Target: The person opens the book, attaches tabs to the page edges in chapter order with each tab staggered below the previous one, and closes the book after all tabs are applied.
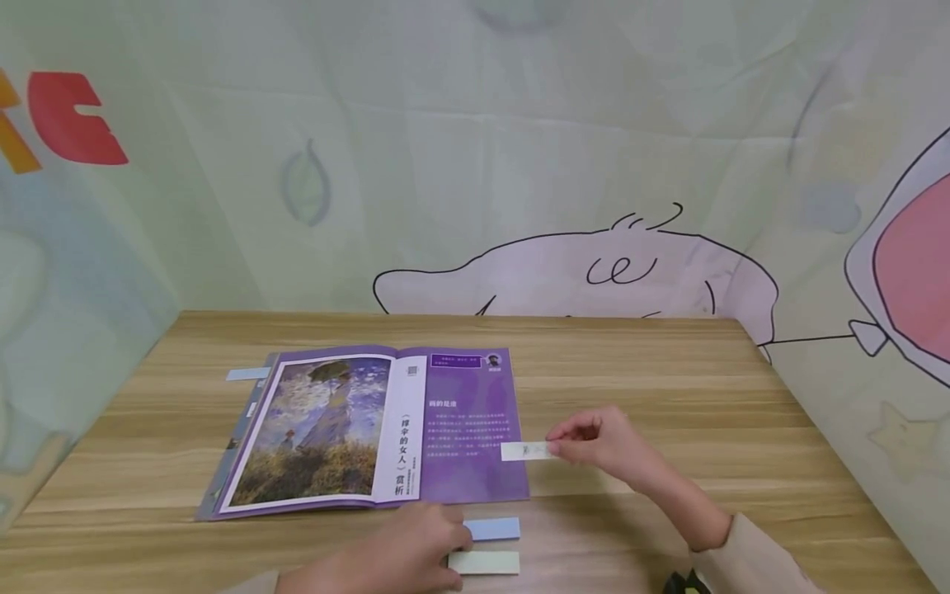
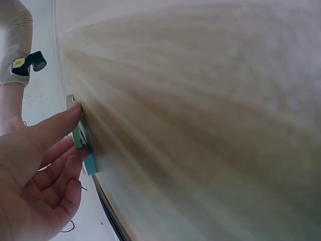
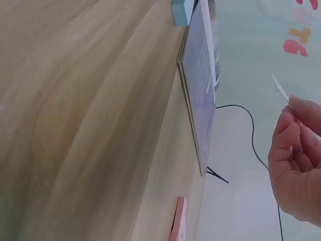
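Observation:
My right hand [image 1: 604,445] pinches a pale sticky note strip [image 1: 523,451] with handwriting on it, between thumb and fingertips. The strip overlaps the right edge of an open magazine [image 1: 475,379] in the head view; the right wrist view shows the thin strip [image 3: 279,88] raised above the table. In front of the magazine, my left hand [image 1: 408,549] has its thumb and fingers around the left end of a pale green sticky note pad [image 1: 486,563]. A blue sticky note pad [image 1: 493,529] lies just beyond it, close to the left fingertips. The left fingers partly cover both pads' left ends.
The magazine has a painting of a figure with a parasol on its left page. A blue tab [image 1: 248,374] sticks out past its left edge. A pink block [image 3: 179,221] lies on the wooden table [image 1: 631,363] in the right wrist view. A printed fabric wall stands behind.

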{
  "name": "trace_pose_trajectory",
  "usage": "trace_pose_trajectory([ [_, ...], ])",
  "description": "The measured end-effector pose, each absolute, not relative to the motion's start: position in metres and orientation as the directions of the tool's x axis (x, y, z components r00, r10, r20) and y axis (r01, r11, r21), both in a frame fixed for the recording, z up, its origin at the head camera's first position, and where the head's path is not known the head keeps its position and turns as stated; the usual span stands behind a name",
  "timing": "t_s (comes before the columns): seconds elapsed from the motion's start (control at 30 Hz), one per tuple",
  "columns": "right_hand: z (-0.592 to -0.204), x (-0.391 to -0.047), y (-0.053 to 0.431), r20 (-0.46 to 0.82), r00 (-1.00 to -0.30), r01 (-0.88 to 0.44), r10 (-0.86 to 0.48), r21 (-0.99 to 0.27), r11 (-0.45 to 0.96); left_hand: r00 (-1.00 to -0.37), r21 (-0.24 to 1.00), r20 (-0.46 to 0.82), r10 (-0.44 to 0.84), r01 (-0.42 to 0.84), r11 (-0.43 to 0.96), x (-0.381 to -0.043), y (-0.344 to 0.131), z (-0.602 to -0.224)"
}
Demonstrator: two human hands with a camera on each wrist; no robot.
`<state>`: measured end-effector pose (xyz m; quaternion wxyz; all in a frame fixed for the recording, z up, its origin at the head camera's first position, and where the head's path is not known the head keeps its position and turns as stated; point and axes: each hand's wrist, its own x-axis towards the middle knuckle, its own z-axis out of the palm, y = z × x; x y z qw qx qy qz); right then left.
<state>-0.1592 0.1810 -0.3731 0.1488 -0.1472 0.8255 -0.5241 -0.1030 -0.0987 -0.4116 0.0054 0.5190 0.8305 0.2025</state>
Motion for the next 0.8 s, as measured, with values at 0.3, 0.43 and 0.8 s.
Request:
trace_pose_trajectory([
  [0.3,-0.379,-0.186,0.185,-0.122,-0.931,-0.051,-0.343,-0.888,0.457,-0.465,0.345,0.199,0.863,0.857,0.382,-0.104,-0.1,-0.409],
  [0.43,-0.386,-0.204,0.183,-0.123,-0.945,-0.039,-0.302,-0.877,0.479,-0.52,0.38,0.217,0.826,0.825,0.419,-0.108,-0.098,-0.401],
  [0.8,-0.41,-0.241,0.169,-0.111,-0.972,-0.02,-0.208,-0.839,0.543,-0.621,0.23,0.254,0.742,0.784,0.577,-0.153,-0.085,-0.388],
])
